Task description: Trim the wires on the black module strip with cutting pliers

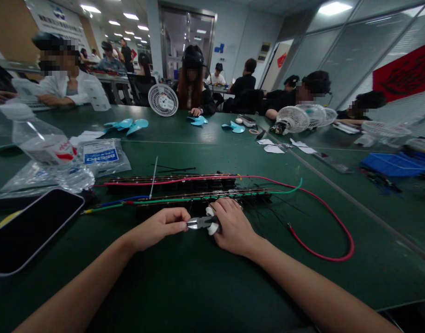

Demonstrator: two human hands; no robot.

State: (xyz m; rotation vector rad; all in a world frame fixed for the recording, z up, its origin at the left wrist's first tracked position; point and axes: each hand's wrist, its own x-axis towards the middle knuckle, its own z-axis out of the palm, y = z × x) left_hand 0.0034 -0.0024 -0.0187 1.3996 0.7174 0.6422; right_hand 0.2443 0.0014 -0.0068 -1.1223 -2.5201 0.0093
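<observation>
My right hand (pixel 231 226) grips diagonal cutters (pixel 198 223) with white-sleeved handles, their metal jaws pointing left. At the jaw tips, my left hand (pixel 169 222) is closed in a pinch; what sits between its fingers is too small to make out. Just beyond both hands lie two long dark strips (pixel 195 184) of parts, side by side. A red wire (pixel 349 249) runs along the far strip and loops out to the right. Along the near strip runs a green wire (pixel 179 200), with a blue wire (pixel 118 201) at its left end. A pale cable tie (pixel 153 178) sticks up there.
A black phone (pixel 35 231) and a plastic bottle (pixel 49 143) stand at the left, by a clear bag (pixel 103 155). Across the green table (pixel 205 286) are blue fan blades (pixel 129 125), a white fan grille (pixel 163 100), a blue tray (pixel 393 164) and several seated people.
</observation>
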